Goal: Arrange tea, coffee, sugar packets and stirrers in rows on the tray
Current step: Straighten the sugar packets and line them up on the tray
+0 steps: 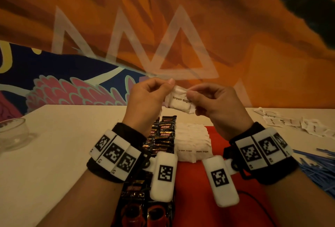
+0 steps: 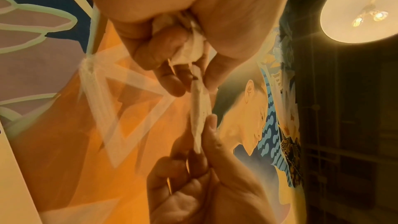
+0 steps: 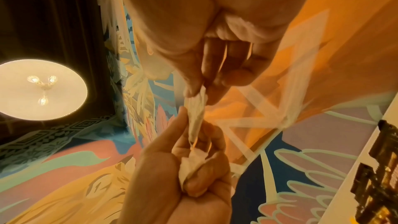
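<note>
Both hands are raised above the table with white "brown sugar" packets (image 1: 181, 102) between them. My left hand (image 1: 165, 91) grips a small crumpled bunch of packets (image 2: 189, 47) in its curled fingers. My right hand (image 1: 192, 98) pinches the end of one packet (image 3: 196, 110) that stretches from that bunch to its thumb and fingertips. Below my wrists lies the red tray (image 1: 199, 181). It carries a row of dark Kopiko coffee sachets (image 1: 164, 136) and, right of it, a row of white sugar packets (image 1: 192, 143). My forearms hide the tray's near left part.
Loose white sugar packets (image 1: 297, 124) lie scattered on the table at the far right. A heap of blue stirrers (image 1: 317, 167) lies nearer on the right. A glass bowl (image 1: 12, 134) stands at the left edge. A painted wall rises behind the white table (image 1: 72, 136).
</note>
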A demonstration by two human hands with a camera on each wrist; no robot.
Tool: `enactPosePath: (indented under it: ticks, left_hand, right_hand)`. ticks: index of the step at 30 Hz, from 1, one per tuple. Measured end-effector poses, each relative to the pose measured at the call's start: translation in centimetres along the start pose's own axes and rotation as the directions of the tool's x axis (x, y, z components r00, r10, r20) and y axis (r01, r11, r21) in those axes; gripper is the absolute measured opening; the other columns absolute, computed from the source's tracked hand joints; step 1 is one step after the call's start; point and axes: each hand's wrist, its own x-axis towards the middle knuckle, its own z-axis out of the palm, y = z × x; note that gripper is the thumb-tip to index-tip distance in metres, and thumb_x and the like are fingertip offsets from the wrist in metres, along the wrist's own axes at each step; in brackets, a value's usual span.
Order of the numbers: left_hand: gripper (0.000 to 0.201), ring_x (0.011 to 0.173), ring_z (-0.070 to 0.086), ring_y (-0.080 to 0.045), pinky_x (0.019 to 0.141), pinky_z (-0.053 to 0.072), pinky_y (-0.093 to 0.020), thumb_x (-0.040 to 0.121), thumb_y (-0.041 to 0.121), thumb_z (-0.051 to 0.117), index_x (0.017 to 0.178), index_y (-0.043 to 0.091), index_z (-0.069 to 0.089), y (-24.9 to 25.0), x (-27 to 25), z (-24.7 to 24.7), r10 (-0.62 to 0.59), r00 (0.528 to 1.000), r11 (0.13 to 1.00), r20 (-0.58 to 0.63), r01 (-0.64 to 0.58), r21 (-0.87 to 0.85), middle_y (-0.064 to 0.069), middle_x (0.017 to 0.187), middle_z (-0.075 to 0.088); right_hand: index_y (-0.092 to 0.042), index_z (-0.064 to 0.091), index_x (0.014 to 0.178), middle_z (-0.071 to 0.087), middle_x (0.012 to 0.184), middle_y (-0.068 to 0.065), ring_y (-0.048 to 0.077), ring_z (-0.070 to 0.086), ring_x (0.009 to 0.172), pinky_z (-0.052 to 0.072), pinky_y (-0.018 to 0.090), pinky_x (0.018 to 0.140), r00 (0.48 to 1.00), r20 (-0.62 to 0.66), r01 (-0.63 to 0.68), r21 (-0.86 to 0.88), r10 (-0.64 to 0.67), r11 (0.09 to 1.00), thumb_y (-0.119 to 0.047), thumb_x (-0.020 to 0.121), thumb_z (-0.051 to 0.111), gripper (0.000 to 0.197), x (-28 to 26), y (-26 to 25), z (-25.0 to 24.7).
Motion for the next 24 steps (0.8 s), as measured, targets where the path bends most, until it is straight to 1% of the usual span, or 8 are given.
enactPosePath:
  ticks: [4, 7, 9, 14, 17, 19, 21, 24]
  left_hand:
    - [0.022, 0.060, 0.055, -0.010, 0.041, 0.034, -0.011, 0.097, 0.026, 0.062, 0.082, 0.012, 0.069, 0.5, 0.4, -0.8, 0.014, 0.998, 1.000, -0.067, -0.014, 0.003, 0.003, 0.070, 0.062]
    - [0.021, 0.059, 0.055, -0.010, 0.038, 0.028, -0.019, 0.097, 0.029, 0.062, 0.082, 0.016, 0.069, 0.7, 0.6, -1.2, -0.009, 0.997, 0.999, -0.080, 0.006, -0.031, 0.006, 0.066, 0.062]
    - [0.020, 0.058, 0.055, -0.009, 0.038, 0.026, -0.021, 0.097, 0.029, 0.062, 0.084, 0.016, 0.068, 0.9, 0.6, -1.3, -0.013, 0.997, 0.999, -0.080, 0.011, -0.036, 0.005, 0.067, 0.062]
    - [0.017, 0.059, 0.055, -0.010, 0.039, 0.028, -0.022, 0.097, 0.029, 0.062, 0.089, 0.014, 0.068, 1.3, 0.6, -1.5, -0.026, 0.996, 0.999, -0.081, 0.023, -0.040, 0.004, 0.070, 0.061]
    - [0.017, 0.059, 0.055, -0.010, 0.039, 0.027, -0.022, 0.097, 0.029, 0.063, 0.088, 0.015, 0.067, 1.5, 0.6, -1.6, -0.028, 0.996, 0.999, -0.081, 0.025, -0.034, 0.003, 0.072, 0.061]
    - [0.016, 0.058, 0.054, -0.009, 0.038, 0.027, -0.021, 0.097, 0.028, 0.063, 0.087, 0.015, 0.067, 1.6, 0.6, -1.6, -0.031, 0.996, 0.999, -0.080, 0.028, -0.038, 0.002, 0.073, 0.061]
    - [0.016, 0.058, 0.055, -0.009, 0.039, 0.027, -0.021, 0.097, 0.027, 0.063, 0.089, 0.014, 0.066, 1.7, 0.5, -1.5, -0.036, 0.996, 0.999, -0.079, 0.033, -0.036, 0.002, 0.074, 0.061]
    - [0.015, 0.056, 0.055, -0.009, 0.041, 0.026, -0.022, 0.096, 0.026, 0.063, 0.091, 0.012, 0.067, 1.8, 0.4, -1.5, -0.037, 0.997, 0.999, -0.075, 0.034, -0.041, 0.002, 0.074, 0.061]
  right_hand:
    - [-0.006, 0.069, 0.082, 0.071, 0.074, 0.012, 0.026, 0.061, 0.071, 0.051, 0.037, 0.065, 0.981, 0.053, -0.175, -0.185, 0.187, 0.967, -0.005, 0.079, 0.075, 0.007, 0.2, 1.1, -2.2]
    - [-0.003, 0.070, 0.081, 0.066, 0.063, 0.008, 0.020, 0.057, 0.061, 0.048, 0.030, 0.057, 0.921, 0.066, -0.317, -0.447, 0.384, 0.837, -0.006, 0.081, 0.078, 0.008, 0.3, 3.3, -3.7]
    - [-0.005, 0.072, 0.080, 0.064, 0.064, 0.009, 0.021, 0.056, 0.062, 0.048, 0.030, 0.058, 0.869, 0.057, -0.380, -0.560, 0.492, 0.736, -0.011, 0.080, 0.080, 0.009, 0.1, 4.7, -4.4]
    - [-0.008, 0.071, 0.079, 0.065, 0.064, 0.003, 0.013, 0.060, 0.058, 0.051, 0.030, 0.062, 0.796, 0.007, -0.474, -0.615, 0.606, 0.630, -0.008, 0.081, 0.079, 0.009, -0.5, 6.2, -4.9]
    - [-0.011, 0.070, 0.079, 0.069, 0.068, 0.003, 0.014, 0.065, 0.061, 0.057, 0.031, 0.063, 0.798, -0.015, -0.425, -0.724, 0.603, 0.543, -0.015, 0.080, 0.081, 0.012, -0.7, 6.4, -4.6]
    - [-0.019, 0.070, 0.081, 0.071, 0.080, 0.000, 0.016, 0.068, 0.075, 0.059, 0.034, 0.073, 0.822, -0.037, -0.303, -0.873, 0.569, 0.382, -0.028, 0.079, 0.082, 0.015, -0.5, 6.5, -4.6]
    - [-0.024, 0.069, 0.082, 0.069, 0.085, -0.004, 0.015, 0.065, 0.081, 0.056, 0.034, 0.076, 0.844, -0.035, -0.193, -0.951, 0.535, 0.242, -0.038, 0.078, 0.081, 0.019, -0.6, 6.6, -4.4]
    - [-0.025, 0.063, 0.081, 0.066, 0.085, -0.004, 0.017, 0.063, 0.081, 0.056, 0.035, 0.074, 0.869, -0.014, -0.123, -0.974, 0.494, 0.189, -0.039, 0.076, 0.081, 0.024, -0.8, 6.6, -4.2]
